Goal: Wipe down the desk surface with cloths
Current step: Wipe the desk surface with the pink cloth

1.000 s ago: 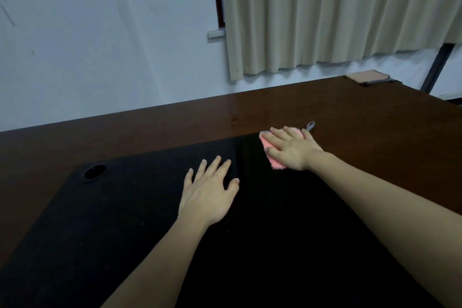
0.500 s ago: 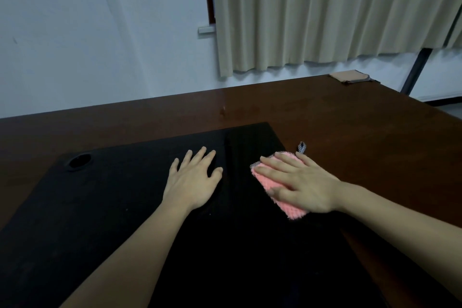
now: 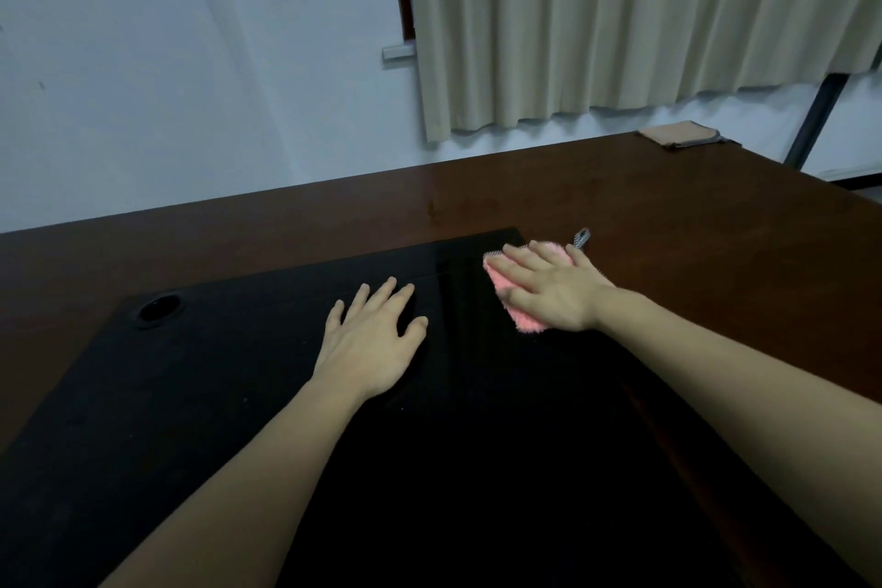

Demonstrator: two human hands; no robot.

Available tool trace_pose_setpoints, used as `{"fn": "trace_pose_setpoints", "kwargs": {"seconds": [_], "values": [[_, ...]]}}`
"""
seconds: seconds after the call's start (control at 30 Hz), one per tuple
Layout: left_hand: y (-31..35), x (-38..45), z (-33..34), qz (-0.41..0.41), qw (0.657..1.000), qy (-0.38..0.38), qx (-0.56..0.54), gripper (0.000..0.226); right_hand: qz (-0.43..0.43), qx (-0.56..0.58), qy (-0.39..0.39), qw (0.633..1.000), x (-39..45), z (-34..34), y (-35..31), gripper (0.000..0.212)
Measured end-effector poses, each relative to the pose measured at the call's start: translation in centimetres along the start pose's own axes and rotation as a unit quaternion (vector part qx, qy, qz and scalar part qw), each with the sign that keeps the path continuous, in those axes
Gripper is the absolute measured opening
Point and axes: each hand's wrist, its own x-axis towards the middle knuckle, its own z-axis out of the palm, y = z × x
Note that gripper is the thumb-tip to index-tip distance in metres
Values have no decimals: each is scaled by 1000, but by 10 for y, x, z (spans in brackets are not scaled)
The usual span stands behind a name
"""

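- The small pink fluffy cloth [image 3: 522,315] lies flat near the far right corner of the black mat [image 3: 238,396] on the dark brown wooden desk [image 3: 668,229]; its far end reaches over the mat's edge onto the wood
- The right hand [image 3: 553,289] presses on it with straight fingers, palm down, not clenched; the left hand [image 3: 372,339] rests flat and released on the mat, holding nothing
- The cloth looks soft, light and limp; I judge it would bunch under a sideways push, so a flat broad palm over its middle suits best
- A grey loop [image 3: 581,238] at its far end could serve for lifting
- The glossy mat may let the cloth slide easily
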Motion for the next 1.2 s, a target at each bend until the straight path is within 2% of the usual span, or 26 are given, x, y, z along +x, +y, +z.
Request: {"fn": "trace_pose_setpoints", "kwargs": {"seconds": [0.13, 0.2, 0.37, 0.47, 0.63, 0.87, 1.0, 1.2], "values": [[3, 3, -4, -10, 1000, -10, -12, 60, -80, -23, -21, 996, -63, 8, -7, 65], [10, 5, -5, -12, 999, -4, -31, 59, -94, -13, -25, 995, -83, 11, -3, 70], [49, 20, 0, 44, 998, 16, -45, 58, -103, -2, -29, 994, -76, 13, 12, 60], [70, 30, 8, 66, 996, 2, -56, 58, -82, -5, -13, 997, -51, 9, 27, 60], [82, 34, 22, 68, 997, -16, -26, 58, 3, 2, 18, 1000, 11, -3, 54, 59], [81, 32, 23, 70, 997, -4, -15, 57, 52, 16, 2, 998, 44, -10, 57, 60], [81, 31, 22, 66, 998, -3, -13, 57, 17, -4, -6, 1000, 7, -5, 48, 59], [81, 31, 23, 64, 998, 0, -10, 57, -66, -17, -30, 997, -93, 9, 37, 59]]}}
